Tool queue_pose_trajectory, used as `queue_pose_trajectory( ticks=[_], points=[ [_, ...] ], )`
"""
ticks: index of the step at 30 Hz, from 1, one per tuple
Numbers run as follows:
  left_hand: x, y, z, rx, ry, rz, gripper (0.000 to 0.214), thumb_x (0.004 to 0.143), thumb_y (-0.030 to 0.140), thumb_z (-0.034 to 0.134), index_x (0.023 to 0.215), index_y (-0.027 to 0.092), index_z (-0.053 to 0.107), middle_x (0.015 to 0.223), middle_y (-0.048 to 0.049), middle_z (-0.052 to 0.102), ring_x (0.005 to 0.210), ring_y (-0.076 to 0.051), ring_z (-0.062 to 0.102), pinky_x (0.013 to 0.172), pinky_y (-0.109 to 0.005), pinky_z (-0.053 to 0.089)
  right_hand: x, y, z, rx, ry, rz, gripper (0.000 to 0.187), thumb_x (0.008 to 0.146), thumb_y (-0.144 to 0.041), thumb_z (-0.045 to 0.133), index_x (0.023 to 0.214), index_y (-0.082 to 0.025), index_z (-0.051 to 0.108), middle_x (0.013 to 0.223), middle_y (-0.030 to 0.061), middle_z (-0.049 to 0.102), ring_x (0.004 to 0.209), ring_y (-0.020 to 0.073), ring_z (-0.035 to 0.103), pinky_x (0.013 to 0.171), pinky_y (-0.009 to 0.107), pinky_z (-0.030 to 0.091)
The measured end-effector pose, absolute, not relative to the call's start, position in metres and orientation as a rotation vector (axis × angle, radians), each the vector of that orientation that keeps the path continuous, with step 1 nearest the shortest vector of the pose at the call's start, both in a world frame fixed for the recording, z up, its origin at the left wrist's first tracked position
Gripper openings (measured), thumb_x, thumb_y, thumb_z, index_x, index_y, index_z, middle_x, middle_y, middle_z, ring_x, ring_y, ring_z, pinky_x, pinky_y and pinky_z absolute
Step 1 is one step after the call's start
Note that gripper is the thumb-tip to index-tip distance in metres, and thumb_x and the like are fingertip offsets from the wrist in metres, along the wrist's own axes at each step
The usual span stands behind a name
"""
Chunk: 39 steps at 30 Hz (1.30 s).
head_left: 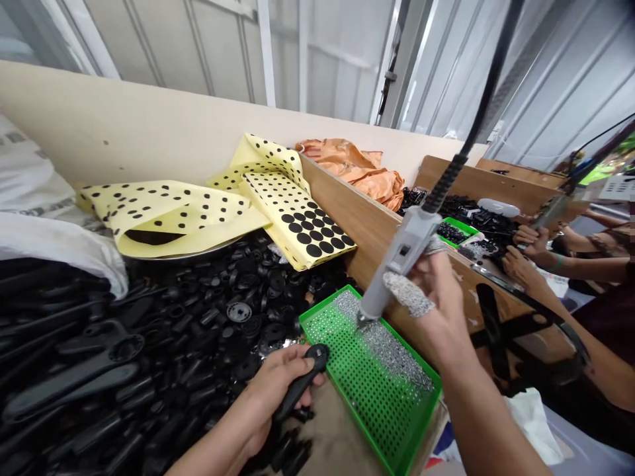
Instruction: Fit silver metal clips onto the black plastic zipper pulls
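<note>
A black plastic crank-shaped part [297, 387] is gripped in my left hand [275, 383], its round end up beside the green tray. My right hand [434, 297], with a speckled covering on the thumb, is wrapped around a grey electric screwdriver [397, 258]. The driver tilts down, and its tip is over the small silvery screws [391, 350] in the perforated green tray [347, 403]. Whether the tip touches a screw I cannot tell. To the left of my left hand lies a big heap of black plastic parts [198, 344].
Yellow sheets with black round pads [317, 228] lie behind the heap. A wooden divider [367, 231] runs along the right, with an orange bag [357, 172] beyond it. A white sack [44, 205] stands at left. At right, a co-worker's hands [528, 254] work near another green tray [459, 231].
</note>
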<state>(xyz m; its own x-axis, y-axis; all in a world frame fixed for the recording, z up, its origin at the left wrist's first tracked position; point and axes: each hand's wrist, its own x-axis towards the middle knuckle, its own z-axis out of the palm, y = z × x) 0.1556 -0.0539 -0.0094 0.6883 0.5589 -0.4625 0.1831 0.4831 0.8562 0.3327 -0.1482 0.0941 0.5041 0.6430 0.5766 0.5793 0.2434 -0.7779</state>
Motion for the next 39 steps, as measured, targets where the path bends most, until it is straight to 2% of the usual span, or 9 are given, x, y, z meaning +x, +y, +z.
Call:
queue_pose_trajectory(
  ticks=[4,6,8,11,15,18,22,27,39],
  points=[
    [0.157,-0.048,-0.010,1.054,0.839,0.258,0.023,0.066,0.033,0.062,0.075,0.012,0.057,0.063,-0.0040,0.068,0.037,-0.006,0.050,0.038,-0.015,0.035,0.325,-0.125,0.071,-1.203,-1.011,0.461,0.048,0.074,-0.034,0.062,0.118,-0.027,0.044,0.114,0.0062,0.056,0.102,0.0250,0.054,0.081,0.037,0.046],
    [0.157,-0.046,-0.009,1.050,0.844,0.241,0.022,0.067,0.032,0.061,0.075,0.013,0.057,0.063,-0.0036,0.067,0.038,-0.006,0.050,0.038,-0.015,0.034,0.321,-0.116,0.064,-1.166,-0.942,0.585,0.042,0.074,-0.037,0.061,0.112,-0.027,0.047,0.112,0.0061,0.056,0.096,0.0240,0.056,0.075,0.036,0.048],
    [0.156,-0.044,-0.008,1.049,0.834,0.227,0.020,0.069,0.031,0.060,0.076,0.012,0.056,0.063,-0.0036,0.067,0.038,-0.005,0.050,0.038,-0.014,0.034,0.318,-0.109,0.059,-1.155,-0.893,0.717,0.040,0.073,-0.040,0.062,0.107,-0.025,0.048,0.103,0.0054,0.059,0.084,0.0213,0.059,0.068,0.033,0.048],
    [0.155,-0.042,-0.007,1.045,0.813,0.226,0.019,0.070,0.030,0.060,0.078,0.013,0.056,0.065,-0.0032,0.067,0.038,-0.005,0.049,0.039,-0.014,0.034,0.314,-0.100,0.054,-1.113,-0.863,0.819,0.035,0.070,-0.042,0.063,0.096,-0.022,0.050,0.080,0.0018,0.060,0.067,0.0165,0.055,0.054,0.028,0.044],
    [0.155,-0.040,-0.006,1.045,0.812,0.211,0.020,0.069,0.032,0.061,0.076,0.013,0.056,0.062,-0.0016,0.065,0.037,-0.005,0.048,0.038,-0.014,0.032,0.310,-0.091,0.048,-1.133,-0.878,0.764,0.028,0.060,-0.031,0.071,0.074,-0.019,0.050,0.062,-0.0035,0.050,0.052,0.0103,0.043,0.045,0.023,0.035],
    [0.156,-0.039,-0.005,1.055,0.804,0.189,0.022,0.068,0.032,0.061,0.077,0.013,0.056,0.061,-0.0012,0.064,0.037,-0.005,0.048,0.039,-0.015,0.031,0.309,-0.085,0.043,-1.207,-0.900,0.692,0.026,0.057,-0.028,0.072,0.064,-0.018,0.050,0.056,-0.0038,0.048,0.049,0.0095,0.042,0.044,0.023,0.033],
    [0.156,-0.037,-0.007,1.081,0.811,0.164,0.029,0.067,0.037,0.060,0.084,0.014,0.056,0.065,-0.0024,0.066,0.039,-0.006,0.050,0.040,-0.016,0.033,0.309,-0.078,0.033,-1.249,-0.900,0.617,0.024,0.060,-0.030,0.071,0.061,-0.018,0.051,0.053,-0.0026,0.050,0.046,0.0102,0.042,0.043,0.024,0.033],
    [0.157,-0.037,-0.013,1.067,0.866,0.149,0.031,0.064,0.040,0.062,0.082,0.015,0.056,0.062,-0.0015,0.066,0.037,-0.007,0.049,0.038,-0.016,0.033,0.307,-0.074,0.022,-1.243,-0.892,0.583,0.022,0.060,-0.030,0.070,0.060,-0.018,0.051,0.050,-0.0035,0.050,0.046,0.0102,0.042,0.044,0.024,0.033],
    [0.157,-0.039,-0.007,1.096,0.879,0.166,0.027,0.067,0.036,0.059,0.083,0.014,0.057,0.063,-0.0012,0.065,0.038,-0.007,0.049,0.038,-0.016,0.032,0.308,-0.074,0.011,-1.274,-0.913,0.560,0.019,0.064,-0.030,0.066,0.060,-0.017,0.052,0.049,-0.0029,0.051,0.045,0.0102,0.043,0.045,0.024,0.034]
  ],
)
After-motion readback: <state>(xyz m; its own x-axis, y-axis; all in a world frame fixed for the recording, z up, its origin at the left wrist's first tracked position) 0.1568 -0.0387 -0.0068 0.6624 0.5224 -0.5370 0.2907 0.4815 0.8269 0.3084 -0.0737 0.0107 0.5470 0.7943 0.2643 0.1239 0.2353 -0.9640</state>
